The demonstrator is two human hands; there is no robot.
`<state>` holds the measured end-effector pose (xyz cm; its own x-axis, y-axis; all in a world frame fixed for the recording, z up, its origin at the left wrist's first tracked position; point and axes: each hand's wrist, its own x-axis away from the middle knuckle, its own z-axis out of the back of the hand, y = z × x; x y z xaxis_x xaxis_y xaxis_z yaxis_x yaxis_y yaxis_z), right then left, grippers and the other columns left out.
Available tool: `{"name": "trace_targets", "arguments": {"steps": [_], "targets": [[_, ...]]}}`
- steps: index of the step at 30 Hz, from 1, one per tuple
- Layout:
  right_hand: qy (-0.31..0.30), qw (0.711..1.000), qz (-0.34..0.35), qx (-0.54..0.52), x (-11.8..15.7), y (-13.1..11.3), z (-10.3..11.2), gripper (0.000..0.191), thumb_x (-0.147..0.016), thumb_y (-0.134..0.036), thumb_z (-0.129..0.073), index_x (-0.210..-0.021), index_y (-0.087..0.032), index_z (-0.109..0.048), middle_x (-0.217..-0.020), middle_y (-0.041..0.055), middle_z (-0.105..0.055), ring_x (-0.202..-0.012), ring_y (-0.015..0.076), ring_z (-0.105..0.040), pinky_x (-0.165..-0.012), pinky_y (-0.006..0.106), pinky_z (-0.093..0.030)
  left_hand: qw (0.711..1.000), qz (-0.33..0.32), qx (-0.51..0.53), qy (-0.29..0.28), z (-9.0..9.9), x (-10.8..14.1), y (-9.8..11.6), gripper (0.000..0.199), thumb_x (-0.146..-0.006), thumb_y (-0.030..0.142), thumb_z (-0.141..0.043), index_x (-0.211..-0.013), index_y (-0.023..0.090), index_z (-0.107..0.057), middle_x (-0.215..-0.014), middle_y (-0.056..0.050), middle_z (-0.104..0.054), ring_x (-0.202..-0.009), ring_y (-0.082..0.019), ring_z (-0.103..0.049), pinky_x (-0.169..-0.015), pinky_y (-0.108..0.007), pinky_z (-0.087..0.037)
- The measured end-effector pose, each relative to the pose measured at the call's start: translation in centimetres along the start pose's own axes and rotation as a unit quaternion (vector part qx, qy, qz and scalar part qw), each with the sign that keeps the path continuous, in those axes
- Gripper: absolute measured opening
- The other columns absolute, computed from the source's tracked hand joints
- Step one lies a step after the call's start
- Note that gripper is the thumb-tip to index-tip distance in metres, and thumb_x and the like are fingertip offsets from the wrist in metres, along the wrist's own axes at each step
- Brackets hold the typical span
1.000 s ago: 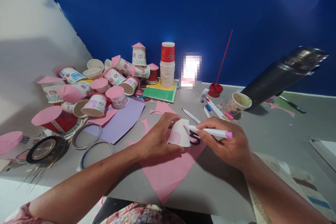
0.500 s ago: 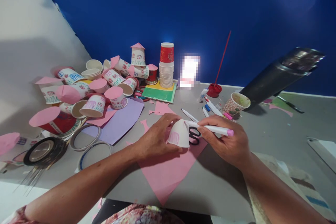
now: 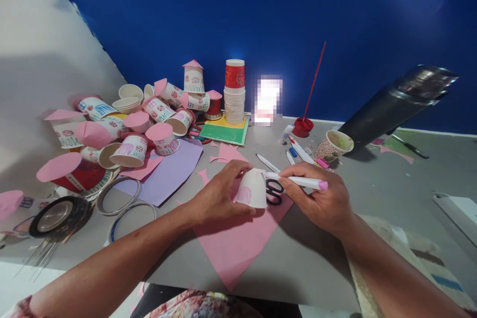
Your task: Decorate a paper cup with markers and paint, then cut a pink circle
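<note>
My left hand (image 3: 219, 194) is wrapped round a white paper cup (image 3: 257, 190), held upside down with its rim toward the table. A pink door-like patch is coloured low on its side, and a small pink mark shows near its upper right. In my right hand (image 3: 320, 198) is a white marker (image 3: 303, 182) with a pink end, its tip at the cup's upper right side. Behind the cup lie scissors, their black handles (image 3: 275, 192) showing and the blades hidden. Pink paper (image 3: 234, 243) lies beneath my hands.
Decorated cups with pink paper tops (image 3: 160, 131) crowd the left. A cup stack (image 3: 234, 104) stands on a green and yellow booklet (image 3: 223, 131) at the back. Tape rolls (image 3: 132, 218), loose markers (image 3: 268, 162), a patterned cup (image 3: 333, 146) and a black flask (image 3: 387, 109) surround the work area.
The marker tip stays at the cup's upper right, where the pink mark looks slightly larger. The whole view has shifted a little; both hands keep their grips.
</note>
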<state>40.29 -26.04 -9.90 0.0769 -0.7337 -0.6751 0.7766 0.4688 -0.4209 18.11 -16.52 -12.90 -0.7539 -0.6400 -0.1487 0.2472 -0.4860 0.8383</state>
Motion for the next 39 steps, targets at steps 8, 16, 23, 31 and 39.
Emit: {"name": "trace_targets", "arguments": {"steps": [8, 16, 23, 31, 39], "targets": [[0.002, 1.000, 0.003, 0.011, 0.00, 0.31, -0.05, 0.012, -0.096, -0.018, -0.064, -0.087, -0.022, -0.071, -0.075, 0.0003, -0.077, -0.063, 0.0149, -0.070, -0.063, 0.026, -0.054, 1.000, 0.008, -0.005, -0.012, 0.41, -0.22, 0.20, 0.074, -0.066, 0.030, -0.092, -0.129, 0.026, -0.055, -0.135, -0.006, -0.060, -0.126, -0.029, -0.060, -0.111, -0.045, -0.049], [-0.003, 1.000, -0.009, 0.016, -0.02, 0.54, -0.02, 0.012, -0.096, -0.019, -0.063, -0.087, -0.022, -0.071, -0.076, 0.0014, -0.077, -0.063, 0.0154, -0.070, -0.061, 0.026, -0.053, 1.000, 0.003, 0.005, -0.012, 0.66, -0.23, -0.05, 0.074, -0.065, 0.030, -0.092, -0.129, 0.026, -0.055, -0.134, -0.008, -0.061, -0.127, -0.030, -0.061, -0.112, -0.047, -0.050], [-0.011, 1.000, -0.020, 0.008, -0.01, 0.58, -0.05, 0.013, -0.096, -0.020, -0.062, -0.086, -0.023, -0.071, -0.076, 0.0014, -0.077, -0.064, 0.0160, -0.070, -0.063, 0.027, -0.054, 1.000, 0.001, 0.018, -0.017, 0.71, -0.34, -0.44, 0.075, -0.064, 0.028, -0.092, -0.130, 0.027, -0.056, -0.134, -0.008, -0.062, -0.128, -0.031, -0.061, -0.113, -0.049, -0.049], [-0.012, 1.000, -0.023, 0.005, 0.00, 0.52, -0.14, 0.013, -0.095, -0.018, -0.063, -0.085, -0.022, -0.070, -0.075, 0.0013, -0.077, -0.064, 0.0154, -0.070, -0.062, 0.026, -0.053, 1.000, 0.006, 0.023, -0.013, 0.74, -0.36, -0.37, 0.075, -0.064, 0.030, -0.093, -0.129, 0.026, -0.057, -0.133, -0.007, -0.062, -0.125, -0.028, -0.062, -0.111, -0.046, -0.052], [-0.017, 0.999, -0.030, -0.006, 0.01, 0.53, -0.18, 0.015, -0.096, -0.021, -0.062, -0.084, -0.023, -0.071, -0.071, 0.0007, -0.075, -0.060, 0.0149, -0.067, -0.058, 0.026, -0.051, 0.999, 0.009, 0.031, -0.011, 0.67, -0.41, -0.70, 0.076, -0.063, 0.031, -0.094, -0.129, 0.027, -0.056, -0.134, -0.008, -0.061, -0.127, -0.030, -0.061, -0.114, -0.050, -0.050]]}}
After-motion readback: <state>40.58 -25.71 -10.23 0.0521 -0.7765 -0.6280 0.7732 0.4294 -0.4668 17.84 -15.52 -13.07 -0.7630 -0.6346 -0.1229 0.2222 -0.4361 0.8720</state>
